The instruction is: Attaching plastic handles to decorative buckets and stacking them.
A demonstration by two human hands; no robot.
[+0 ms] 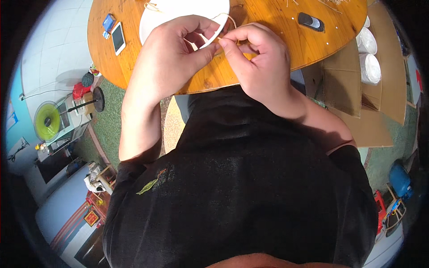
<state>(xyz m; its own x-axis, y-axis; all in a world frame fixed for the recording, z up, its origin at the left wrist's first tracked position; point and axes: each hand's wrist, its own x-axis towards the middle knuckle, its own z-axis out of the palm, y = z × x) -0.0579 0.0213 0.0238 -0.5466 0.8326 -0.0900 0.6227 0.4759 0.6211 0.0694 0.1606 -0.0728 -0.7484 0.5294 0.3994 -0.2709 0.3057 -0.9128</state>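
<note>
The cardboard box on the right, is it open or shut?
Open: the cardboard box has its flaps spread, and stacked white cups show inside.

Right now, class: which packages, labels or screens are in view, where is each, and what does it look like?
Phone: table's left side, white slab, dark screen up.
Small packet: beside that phone, blue rectangle.
Dark device: table's right side, black and grey, oblong.
Cardboard box: right of table, brown, flaps open, holding white stacks.

A round wooden counter [313,42] carries a white plate [154,20], a white phone [118,38], a blue packet [108,21] and a dark key fob [311,21].
</note>
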